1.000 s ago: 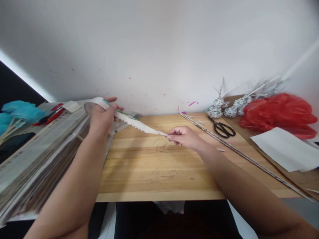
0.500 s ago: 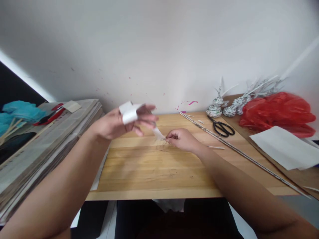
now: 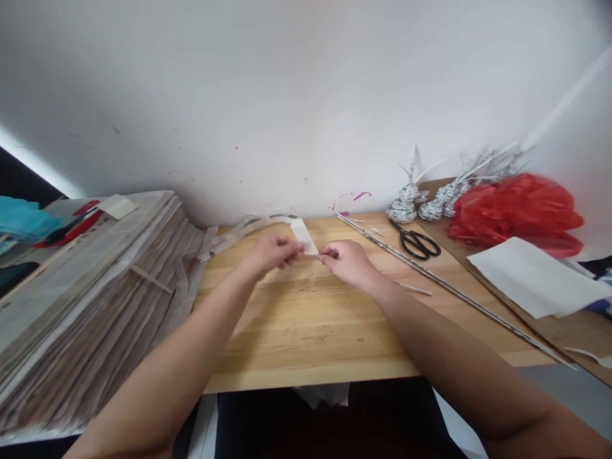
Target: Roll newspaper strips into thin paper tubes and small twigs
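A long paper strip (image 3: pixel 303 236) runs from my right hand (image 3: pixel 345 258) back and left across the wooden table (image 3: pixel 296 331), its far part curving toward the stack of newspapers. My right hand pinches the strip's near end between thumb and fingertips. Close to that end, my left hand (image 3: pixel 278 250) has its fingers curled beside the strip; they are slightly blurred, and whether they grip it cannot be made out.
Newspapers (image 3: pixel 138 299) are stacked at the left, under a red-and-black tool (image 3: pixel 71 226) and blue material (image 3: pixel 26 218). Rightward lie a long thin rod (image 3: pixel 440 280), black scissors (image 3: pixel 419 244), woven paper figures (image 3: pixel 402 204), a red plastic bag (image 3: pixel 519 213) and white paper (image 3: pixel 535 277).
My left hand has come down and right, close to my right hand, and its spread fingers have curled. The strip that was looped over it now lies across the table. The view has shifted slightly.
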The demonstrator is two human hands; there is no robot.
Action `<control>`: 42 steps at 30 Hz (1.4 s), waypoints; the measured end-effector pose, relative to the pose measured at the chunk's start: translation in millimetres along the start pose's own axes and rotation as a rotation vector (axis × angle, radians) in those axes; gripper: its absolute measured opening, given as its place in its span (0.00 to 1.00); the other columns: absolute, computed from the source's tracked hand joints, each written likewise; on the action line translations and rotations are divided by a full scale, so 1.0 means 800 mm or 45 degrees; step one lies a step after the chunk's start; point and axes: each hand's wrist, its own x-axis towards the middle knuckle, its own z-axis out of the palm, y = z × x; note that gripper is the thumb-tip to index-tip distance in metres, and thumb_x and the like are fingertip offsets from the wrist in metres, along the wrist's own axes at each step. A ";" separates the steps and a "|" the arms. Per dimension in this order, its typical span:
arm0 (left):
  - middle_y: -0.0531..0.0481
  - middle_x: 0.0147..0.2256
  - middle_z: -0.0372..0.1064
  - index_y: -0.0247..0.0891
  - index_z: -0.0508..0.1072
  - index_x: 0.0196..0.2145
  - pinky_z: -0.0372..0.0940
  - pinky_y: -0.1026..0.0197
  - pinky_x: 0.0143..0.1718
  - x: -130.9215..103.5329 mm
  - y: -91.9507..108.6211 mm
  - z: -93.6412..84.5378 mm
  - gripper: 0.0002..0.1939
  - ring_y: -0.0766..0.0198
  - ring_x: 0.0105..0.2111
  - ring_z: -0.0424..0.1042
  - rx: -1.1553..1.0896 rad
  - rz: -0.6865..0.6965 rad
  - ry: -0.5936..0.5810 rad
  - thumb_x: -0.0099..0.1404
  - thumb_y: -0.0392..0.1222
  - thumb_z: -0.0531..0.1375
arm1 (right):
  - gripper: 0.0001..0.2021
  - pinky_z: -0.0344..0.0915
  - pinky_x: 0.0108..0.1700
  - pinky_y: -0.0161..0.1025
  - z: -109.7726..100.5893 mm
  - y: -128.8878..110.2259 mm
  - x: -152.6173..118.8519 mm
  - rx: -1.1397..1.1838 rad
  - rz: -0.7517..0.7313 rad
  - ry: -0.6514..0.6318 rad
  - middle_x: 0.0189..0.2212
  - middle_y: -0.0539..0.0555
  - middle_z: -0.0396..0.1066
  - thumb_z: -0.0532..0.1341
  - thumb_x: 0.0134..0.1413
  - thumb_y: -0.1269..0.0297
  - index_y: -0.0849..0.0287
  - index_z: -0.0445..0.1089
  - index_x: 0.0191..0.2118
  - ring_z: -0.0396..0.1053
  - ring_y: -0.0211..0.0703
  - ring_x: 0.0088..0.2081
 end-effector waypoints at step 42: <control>0.48 0.25 0.72 0.30 0.72 0.30 0.64 0.69 0.23 -0.017 -0.066 0.032 0.15 0.69 0.23 0.70 -0.874 -0.056 -0.063 0.48 0.42 0.71 | 0.14 0.55 0.21 0.32 -0.005 -0.024 -0.013 0.325 0.160 -0.519 0.26 0.50 0.71 0.53 0.60 0.56 0.59 0.71 0.34 0.60 0.31 0.17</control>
